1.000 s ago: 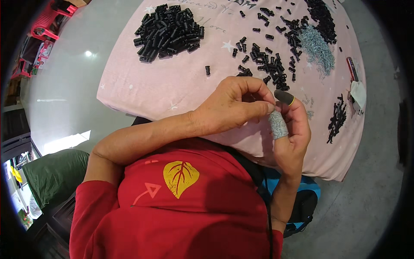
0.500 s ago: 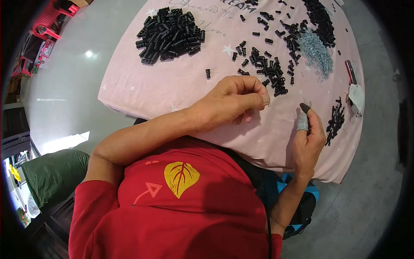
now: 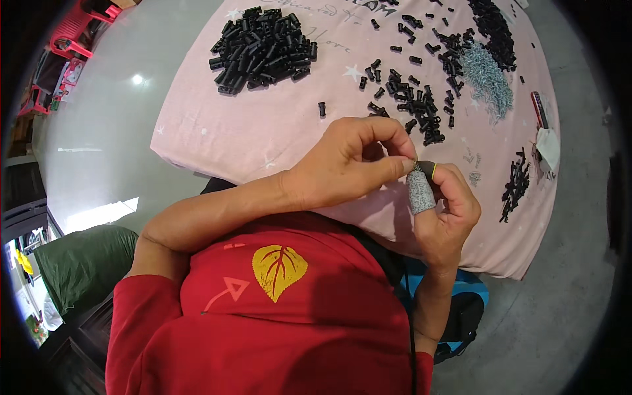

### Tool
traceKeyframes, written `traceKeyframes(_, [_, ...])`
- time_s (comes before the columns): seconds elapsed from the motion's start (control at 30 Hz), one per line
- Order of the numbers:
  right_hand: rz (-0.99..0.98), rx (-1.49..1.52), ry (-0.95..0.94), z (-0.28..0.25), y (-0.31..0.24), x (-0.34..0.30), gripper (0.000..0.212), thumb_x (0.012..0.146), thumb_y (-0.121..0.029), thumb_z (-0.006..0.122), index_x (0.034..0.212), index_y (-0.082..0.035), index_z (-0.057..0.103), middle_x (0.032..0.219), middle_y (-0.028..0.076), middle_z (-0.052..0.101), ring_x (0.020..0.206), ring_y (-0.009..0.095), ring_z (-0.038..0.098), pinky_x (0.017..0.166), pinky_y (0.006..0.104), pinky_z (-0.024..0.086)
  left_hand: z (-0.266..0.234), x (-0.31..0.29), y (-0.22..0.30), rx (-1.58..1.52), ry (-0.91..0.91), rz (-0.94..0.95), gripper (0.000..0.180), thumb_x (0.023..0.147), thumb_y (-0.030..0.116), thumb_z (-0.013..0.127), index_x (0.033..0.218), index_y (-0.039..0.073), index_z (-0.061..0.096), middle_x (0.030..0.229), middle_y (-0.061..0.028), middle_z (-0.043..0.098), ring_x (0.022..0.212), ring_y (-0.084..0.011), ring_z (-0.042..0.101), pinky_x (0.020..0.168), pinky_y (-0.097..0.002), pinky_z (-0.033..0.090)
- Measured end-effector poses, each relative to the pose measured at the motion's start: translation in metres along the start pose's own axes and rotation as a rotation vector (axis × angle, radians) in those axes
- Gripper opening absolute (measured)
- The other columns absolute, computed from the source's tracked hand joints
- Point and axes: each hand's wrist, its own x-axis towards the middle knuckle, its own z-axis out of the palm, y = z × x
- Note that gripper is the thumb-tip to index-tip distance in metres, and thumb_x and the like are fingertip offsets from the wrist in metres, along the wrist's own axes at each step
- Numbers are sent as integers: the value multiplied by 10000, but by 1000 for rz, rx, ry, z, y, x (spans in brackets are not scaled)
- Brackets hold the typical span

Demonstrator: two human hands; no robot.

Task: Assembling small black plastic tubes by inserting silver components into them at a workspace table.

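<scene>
My left hand (image 3: pixel 359 158) pinches thumb and forefinger together, and whatever tiny piece sits between them is too small to name. My right hand (image 3: pixel 447 214) meets it there, its fingertips pressed close to the same spot. A grey speckled finger cover (image 3: pixel 421 191) wraps the right thumb, and a black finger cover (image 3: pixel 426 169) caps the right forefinger. Just beyond the hands lie loose black cylindrical plastic parts (image 3: pixel 411 102). A few tiny silvery pieces (image 3: pixel 474 178) rest on the cloth to the right of my right hand.
A large heap of black cylinders (image 3: pixel 263 52) stands at the far left of the pink cloth (image 3: pixel 191 131). Farther right are a silvery-blue heap of tiny metal pieces (image 3: pixel 487 82), a black heap (image 3: pixel 494 33), thin black pieces (image 3: pixel 515 184), a red-and-black tool (image 3: pixel 539 109) and a white scrap (image 3: pixel 547 150).
My right hand has moved left from over the cloth, and its covered fingertips now meet my left fingertips. The left hand has barely moved.
</scene>
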Motion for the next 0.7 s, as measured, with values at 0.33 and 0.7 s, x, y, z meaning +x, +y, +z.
traceKeyframes(0.33, [8,9,-12,0,1,-6,149,821,6,729,967,1,704,816,42,608,656,116,525,576,254,422,1,-8,8,476,-39,116,97,972,97,674,994,15,628,830,-1,603,712,-59,546,601,-236,437])
traceKeyframes(0.7, [51,68,-72,-6,2,-15,117,844,-17,724,947,-6,668,799,45,590,662,122,526,585,253,422,4,-7,7,564,-118,176,168,942,162,666,924,-2,639,764,-109,568,668,-197,542,610,-345,442])
